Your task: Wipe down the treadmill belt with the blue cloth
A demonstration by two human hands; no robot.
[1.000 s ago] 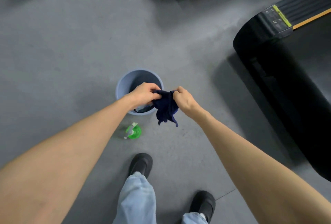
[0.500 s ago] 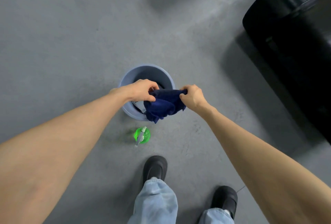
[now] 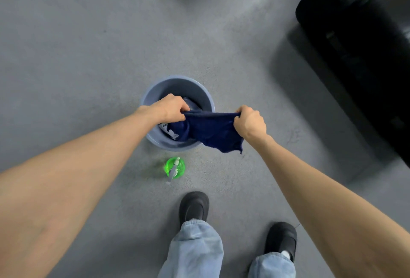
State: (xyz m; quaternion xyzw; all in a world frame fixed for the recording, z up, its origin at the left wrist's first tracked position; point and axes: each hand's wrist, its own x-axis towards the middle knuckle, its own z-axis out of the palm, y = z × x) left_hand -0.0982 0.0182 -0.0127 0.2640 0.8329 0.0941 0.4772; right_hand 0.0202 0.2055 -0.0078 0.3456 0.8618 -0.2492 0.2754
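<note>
A dark blue cloth (image 3: 213, 129) hangs stretched between my two hands above the floor. My left hand (image 3: 172, 108) grips its left corner over a blue-grey bucket (image 3: 153, 98). My right hand (image 3: 249, 121) grips the right corner, just right of the bucket. The cloth's lower edge droops toward the bucket's rim. The black treadmill (image 3: 363, 55) lies at the upper right, well away from both hands; its belt is only dimly visible.
A green spray bottle (image 3: 175, 166) stands on the grey floor just in front of the bucket. My two black shoes (image 3: 194, 209) and jeans legs are at the bottom. More fabric lies inside the bucket.
My hands have moved apart, spreading the bunched cloth out flat between them. The view has shifted, so the treadmill sits further toward the upper right.
</note>
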